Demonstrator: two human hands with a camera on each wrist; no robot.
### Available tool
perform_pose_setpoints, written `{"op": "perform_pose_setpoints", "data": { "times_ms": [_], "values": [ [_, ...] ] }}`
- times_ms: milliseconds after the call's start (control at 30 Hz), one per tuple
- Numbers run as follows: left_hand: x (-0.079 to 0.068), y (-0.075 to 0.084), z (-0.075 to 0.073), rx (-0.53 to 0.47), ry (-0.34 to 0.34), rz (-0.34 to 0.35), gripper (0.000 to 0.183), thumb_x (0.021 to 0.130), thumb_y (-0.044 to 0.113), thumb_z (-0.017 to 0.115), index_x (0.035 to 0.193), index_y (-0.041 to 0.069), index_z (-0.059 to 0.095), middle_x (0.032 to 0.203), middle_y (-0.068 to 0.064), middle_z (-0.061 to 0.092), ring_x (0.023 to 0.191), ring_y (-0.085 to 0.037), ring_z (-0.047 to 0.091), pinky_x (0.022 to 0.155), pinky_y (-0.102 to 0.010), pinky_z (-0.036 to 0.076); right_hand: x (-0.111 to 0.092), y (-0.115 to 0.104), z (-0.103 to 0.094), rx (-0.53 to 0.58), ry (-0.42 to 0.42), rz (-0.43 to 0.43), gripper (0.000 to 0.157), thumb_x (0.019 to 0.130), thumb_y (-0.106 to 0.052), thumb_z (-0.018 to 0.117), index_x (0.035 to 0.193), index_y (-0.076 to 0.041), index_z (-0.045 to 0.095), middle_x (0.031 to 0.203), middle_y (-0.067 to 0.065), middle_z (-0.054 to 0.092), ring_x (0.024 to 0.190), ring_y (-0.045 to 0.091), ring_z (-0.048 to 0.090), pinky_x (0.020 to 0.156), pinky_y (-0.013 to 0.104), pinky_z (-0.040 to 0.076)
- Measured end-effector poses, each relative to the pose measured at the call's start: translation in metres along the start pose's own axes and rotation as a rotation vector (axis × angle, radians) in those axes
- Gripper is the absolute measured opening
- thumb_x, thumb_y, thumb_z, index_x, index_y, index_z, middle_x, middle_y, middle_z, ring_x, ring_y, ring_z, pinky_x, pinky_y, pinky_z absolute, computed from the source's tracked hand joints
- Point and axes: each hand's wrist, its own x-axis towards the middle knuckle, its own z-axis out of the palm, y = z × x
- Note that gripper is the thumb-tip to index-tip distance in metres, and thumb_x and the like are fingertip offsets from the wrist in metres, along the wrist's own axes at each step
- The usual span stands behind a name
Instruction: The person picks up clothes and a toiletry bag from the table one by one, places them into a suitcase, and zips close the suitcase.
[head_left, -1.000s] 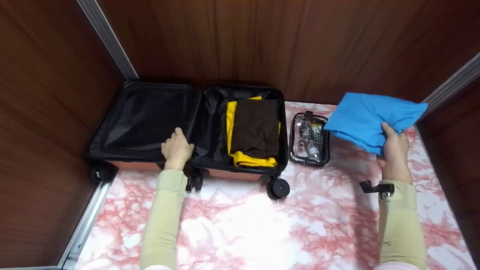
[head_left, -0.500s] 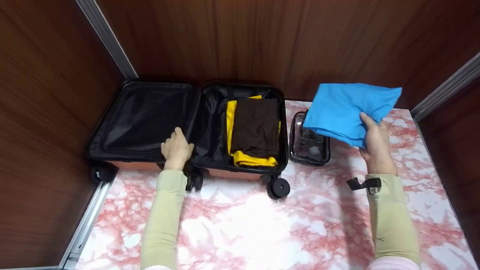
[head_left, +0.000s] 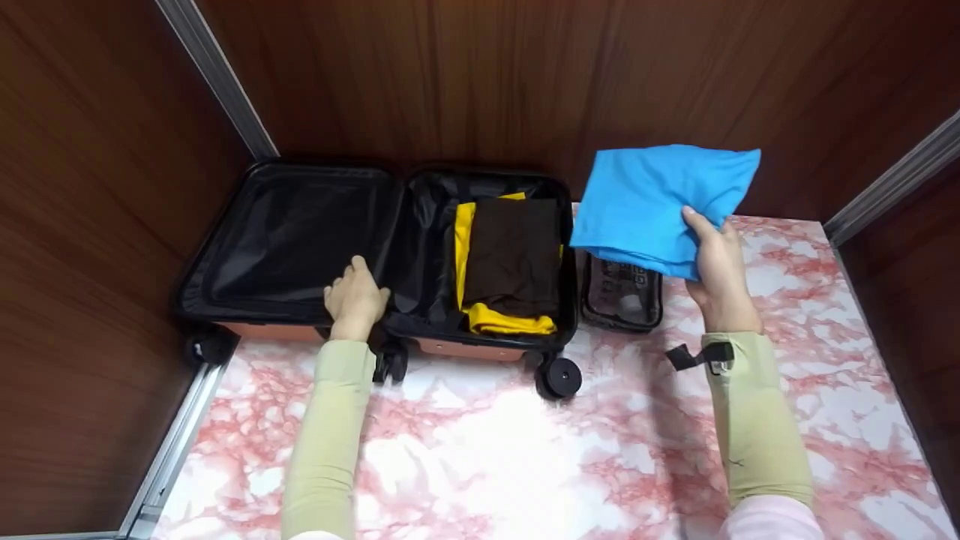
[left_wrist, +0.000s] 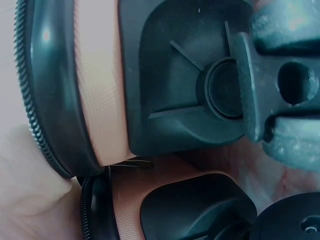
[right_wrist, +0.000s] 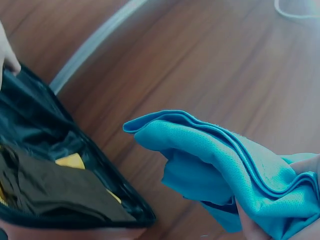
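Observation:
Folded blue cloth [head_left: 645, 202] hangs in the air at the right of the suitcase, and my right hand [head_left: 724, 259] pinches its near right edge, thumb on top. In the right wrist view the cloth [right_wrist: 215, 155] shows its folded layers. My left hand [head_left: 355, 300] holds the rims where the two halves of the open suitcase [head_left: 315, 309] meet, fingers curled on the left half and thumb at the right one. A folded dark brown garment [head_left: 514, 255] lies on yellow clothing [head_left: 510, 321] in the right half. The left half shows a flat black lining.
A clear toiletry pouch [head_left: 622, 300] with black edging lies against the suitcase's right side, partly covered by the cloth in the head view. Black wheels [head_left: 561, 377] stick out toward me. Wood-look walls [head_left: 495, 82] enclose the red-and-white marbled floor [head_left: 480, 450].
My right hand has carried the blue cloth leftward and a little away from me, over the pouch toward the suitcase. My left hand has stayed in place.

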Motion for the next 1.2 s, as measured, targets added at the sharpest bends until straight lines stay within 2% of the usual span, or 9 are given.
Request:
{"op": "perform_pose_setpoints", "data": {
  "times_ms": [167,400,633,833,967,1033,1200],
  "values": [
    [0.001,0.001,0.0,0.001,0.004,-0.001,0.075,0.101,0.028,0.065,0.156,0.0,0.023,0.153,-0.024,0.041,0.132,-0.046,0.044,0.114,-0.056,0.026,0.002,0.002,0.015,-0.003,-0.019,-0.013,0.041,0.098,-0.016,0.07,0.128,-0.004,0.046,0.101,0.008,0.068,0.088,0.018,0.068,0.077,0.029,0.057],
    [0.002,0.001,0.0,0.003,-0.002,-0.003,0.075,0.101,0.028,0.064,0.157,0.0,0.023,0.154,-0.024,0.04,0.133,-0.046,0.044,0.114,-0.056,0.025,0.003,0.008,0.035,-0.002,-0.013,0.003,0.043,0.097,-0.018,0.07,0.131,-0.007,0.044,0.108,0.009,0.064,0.091,0.017,0.066,0.079,0.029,0.056],
    [0.002,0.001,0.0,0.002,0.004,-0.005,0.074,0.101,0.028,0.065,0.156,0.0,0.024,0.152,-0.024,0.042,0.131,-0.047,0.045,0.112,-0.056,0.027,0.004,0.021,0.055,-0.056,-0.018,0.036,0.04,0.097,-0.022,0.071,0.127,-0.008,0.048,0.096,0.007,0.066,0.076,0.018,0.067,0.066,0.03,0.058],
    [0.003,0.001,0.0,0.006,0.003,0.0,0.074,0.101,0.028,0.064,0.156,0.0,0.023,0.152,-0.025,0.042,0.131,-0.047,0.045,0.112,-0.056,0.027,0.006,0.029,0.071,-0.065,-0.02,0.038,0.041,0.097,-0.021,0.071,0.128,-0.007,0.047,0.109,0.009,0.061,0.09,0.017,0.063,0.079,0.029,0.056],
    [0.003,0.001,-0.001,0.0,0.0,-0.005,0.075,0.101,0.028,0.064,0.157,0.001,0.022,0.153,-0.024,0.041,0.133,-0.046,0.043,0.114,-0.056,0.025,0.008,0.035,0.079,-0.082,-0.03,0.054,0.044,0.097,-0.023,0.07,0.13,-0.007,0.045,0.111,0.009,0.061,0.091,0.018,0.063,0.079,0.029,0.055],
    [0.004,0.001,-0.001,-0.001,-0.005,-0.006,0.075,0.102,0.028,0.064,0.158,0.001,0.021,0.154,-0.025,0.04,0.135,-0.047,0.041,0.115,-0.056,0.023,0.009,0.038,0.083,-0.103,-0.039,0.065,0.044,0.097,-0.024,0.07,0.13,-0.008,0.045,0.107,0.009,0.063,0.087,0.018,0.064,0.075,0.03,0.056],
    [0.004,0.002,-0.001,-0.002,-0.008,-0.005,0.076,0.102,0.028,0.063,0.158,0.001,0.02,0.155,-0.025,0.039,0.136,-0.047,0.04,0.116,-0.056,0.022,0.01,0.049,0.094,-0.115,-0.121,0.087,0.034,0.1,-0.022,0.066,0.124,-0.007,0.049,0.093,0.008,0.067,0.076,0.02,0.067,0.068,0.032,0.058]
  ]
}}
